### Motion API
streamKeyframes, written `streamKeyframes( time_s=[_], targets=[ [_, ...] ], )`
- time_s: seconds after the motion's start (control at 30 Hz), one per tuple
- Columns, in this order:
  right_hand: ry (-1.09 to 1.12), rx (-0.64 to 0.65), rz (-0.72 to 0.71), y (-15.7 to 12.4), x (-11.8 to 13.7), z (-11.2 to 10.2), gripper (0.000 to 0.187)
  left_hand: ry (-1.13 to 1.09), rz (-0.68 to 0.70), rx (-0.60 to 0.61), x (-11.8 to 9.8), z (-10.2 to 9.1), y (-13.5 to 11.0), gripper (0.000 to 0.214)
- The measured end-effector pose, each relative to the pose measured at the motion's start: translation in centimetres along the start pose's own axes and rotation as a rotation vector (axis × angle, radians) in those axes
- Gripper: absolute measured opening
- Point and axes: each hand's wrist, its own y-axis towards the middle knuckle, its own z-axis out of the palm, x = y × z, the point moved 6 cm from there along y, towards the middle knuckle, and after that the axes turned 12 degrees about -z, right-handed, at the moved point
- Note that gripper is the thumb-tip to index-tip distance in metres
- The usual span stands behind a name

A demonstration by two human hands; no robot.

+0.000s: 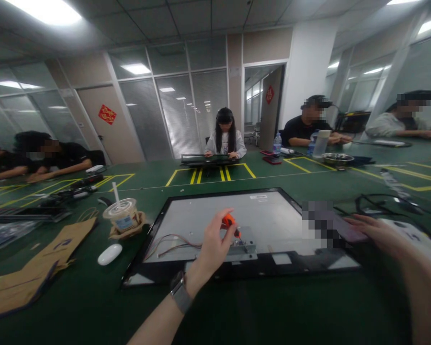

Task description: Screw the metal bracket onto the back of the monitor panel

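Note:
My left hand (215, 237), with a watch (180, 293) on its wrist, is closed around an orange-and-black screwdriver (229, 220). The screwdriver's tip points down at a small metal bracket (249, 249) near the front edge of a flat display panel (204, 215). That panel lies on the table, grey with a black frame. Thin coloured wires (179, 239) run left from the bracket. Off the panel's right side, my right hand (384, 237) grips the near end of a phone (345, 230), partly blurred out. My right thumb is hidden.
Left of the panel are a white mouse (109, 254), an iced drink cup (121, 215) in a cardboard holder and a brown paper bag (43, 263). Black cables (377, 199) and a white object (416, 239) lie at the right. Several people sit around the green table (147, 184).

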Motion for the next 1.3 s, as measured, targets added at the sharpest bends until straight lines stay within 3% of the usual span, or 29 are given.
streamKeyframes(
  time_s=[0.1, 0.23, 0.4, 0.47, 0.53, 0.6, 0.67, 0.77, 0.83, 0.9, 0.97, 1.17, 1.3],
  targets=[
    [0.358, 0.092, 0.198, -0.6, -1.1, 1.0, 0.076, 0.005, -0.006, -0.01, -0.1, -0.1, 0.1, 0.03],
    [0.483, 0.088, 0.244, -0.4, -1.7, 1.5, 0.083, 0.009, -0.028, -0.024, 0.2, -0.1, 0.1, 0.03],
    [0.5, 0.088, 0.234, 0.0, -3.0, 1.6, 0.082, 0.019, -0.03, -0.019, 0.1, -0.2, 0.2, 0.029],
    [0.468, 0.093, 0.215, 0.0, -2.4, 1.4, 0.081, 0.027, -0.027, -0.017, 0.0, -0.2, 0.2, 0.029],
    [0.338, -0.016, 0.183, 0.0, -0.8, 0.8, 0.073, 0.025, -0.024, -0.009, -0.2, -0.2, 0.1, 0.029],
    [0.083, -0.179, 0.02, -0.3, 2.8, 0.4, 0.061, 0.011, -0.015, 0.011, -0.4, -0.1, 0.0, 0.03],
    [-0.062, -0.219, -0.229, -1.0, 7.6, 2.0, 0.049, -0.016, -0.002, 0.037, -0.7, -0.1, -0.1, 0.031],
    [-0.041, 0.029, -0.627, -3.1, 13.8, 7.7, 0.048, -0.049, 0.016, 0.06, -1.0, -0.1, -0.2, 0.032],
    [-0.084, 0.241, -0.787, -4.8, 15.9, 11.5, 0.05, -0.056, 0.018, 0.061, -1.2, -0.2, -0.2, 0.033],
    [-0.145, 0.408, -0.831, -6.0, 16.2, 14.0, 0.049, -0.052, 0.017, 0.058, -1.3, -0.3, -0.1, 0.033],
    [-0.191, 0.46, -0.841, -6.4, 15.9, 14.9, 0.051, -0.042, 0.029, 0.041, -1.4, -0.4, 0.1, 0.033],
    [-0.227, 0.473, -0.844, -6.2, 15.6, 14.7, 0.054, -0.056, 0.027, 0.006, -1.1, -0.4, 0.6, 0.026],
    [-0.218, 0.47, -0.834, -6.2, 15.8, 14.7, 0.053, -0.019, 0.019, 0.073, -2.0, -0.1, 1.2, 0.03]
  ],
)
